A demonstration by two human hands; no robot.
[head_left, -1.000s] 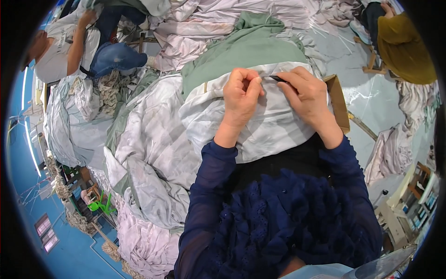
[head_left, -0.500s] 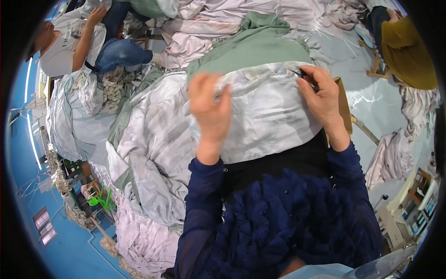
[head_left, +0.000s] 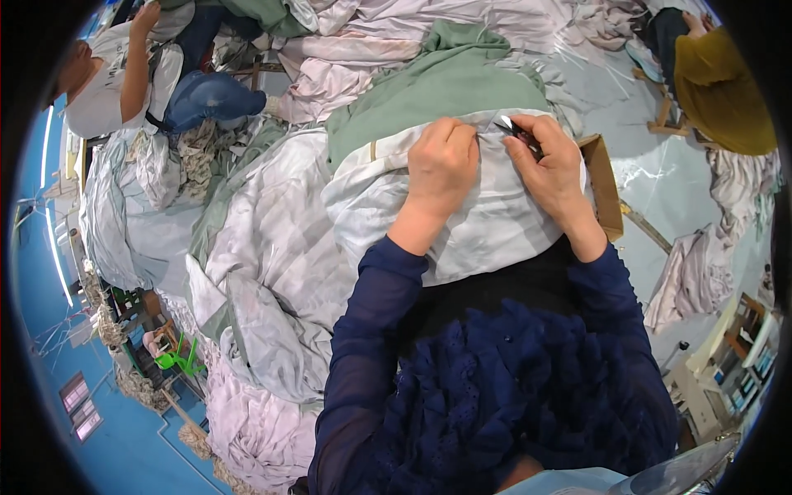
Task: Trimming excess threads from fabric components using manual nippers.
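Pale grey-white patterned cloth (head_left: pixel 371 206) lies across my lap, joined along its far edge to or lying against a sage green cloth (head_left: pixel 445 95). At that edge my left hand (head_left: pixel 441 169) is closed in a pinch on the pale cloth, knuckles up. Just to its right, my right hand (head_left: pixel 551 169) grips a small pair of dark thread snips (head_left: pixel 523 134). Their blades point up and left, close to the cloth's edge and a short gap from my left fingers. What exactly sits between my left fingertips is hidden.
A cardboard box (head_left: pixel 605 186) stands right of my lap, near a wooden bar (head_left: pixel 648 228). Heaped cloth (head_left: pixel 285 181) spreads left, and pink cloth (head_left: pixel 334 87) lies beyond. One person in white (head_left: pixel 107 91) sits far left; another in olive (head_left: pixel 726 95) is far right.
My left hand has moved right along the cloth's edge to pinch it beside the snips. My right hand has shifted slightly left. At far left, the person's arm has risen.
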